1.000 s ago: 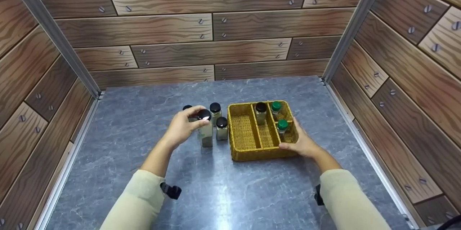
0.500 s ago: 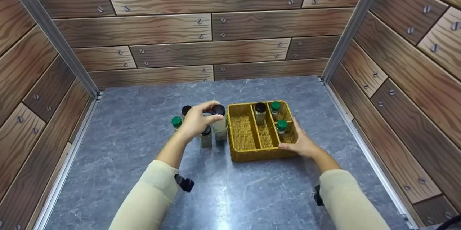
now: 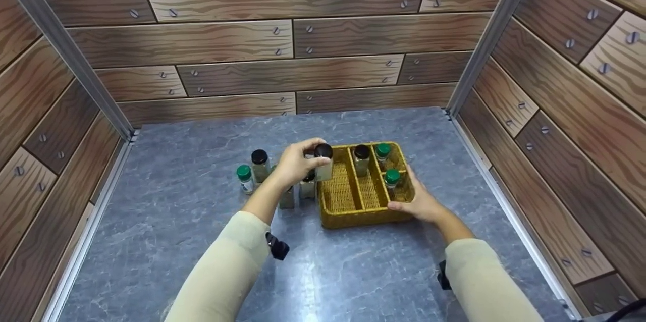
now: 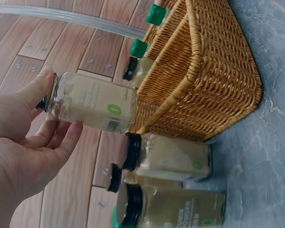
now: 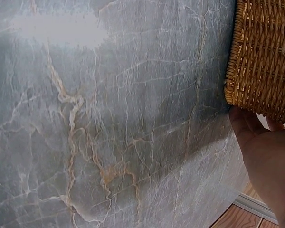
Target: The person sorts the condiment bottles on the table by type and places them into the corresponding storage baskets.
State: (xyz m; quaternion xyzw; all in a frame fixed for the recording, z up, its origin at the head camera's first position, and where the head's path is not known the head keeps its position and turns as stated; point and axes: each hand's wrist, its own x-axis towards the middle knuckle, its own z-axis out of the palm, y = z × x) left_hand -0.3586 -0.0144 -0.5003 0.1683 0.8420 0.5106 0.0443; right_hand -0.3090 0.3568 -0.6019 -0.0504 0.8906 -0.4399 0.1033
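Observation:
My left hand (image 3: 299,164) pinches a spice jar (image 3: 324,170) by its black cap, above the left rim of the wicker basket (image 3: 363,217). In the left wrist view this glass jar (image 4: 97,102) holds pale powder and hangs clear of the table. My right hand (image 3: 424,204) grips the basket's front right corner, with the thumb on the rim and the fingers along the outer side. A black-capped jar (image 3: 361,161) stands in the middle compartment. Two green-capped jars, one at the back (image 3: 382,153) and one nearer (image 3: 391,180), occupy the small right compartments. The left compartment's floor shows bare weave.
Left of the basket stand a green-capped jar (image 3: 245,180), a black-capped jar (image 3: 259,164), another black-capped jar (image 3: 307,189) close to the basket wall, and a jar (image 3: 286,200) partly hidden by my left arm. Wood-patterned walls (image 3: 227,39) enclose the grey marbled table (image 3: 166,221).
My left hand has carried the black-capped jar rightward, from among the standing jars up to the basket's left rim. My right hand and the basket have stayed in place.

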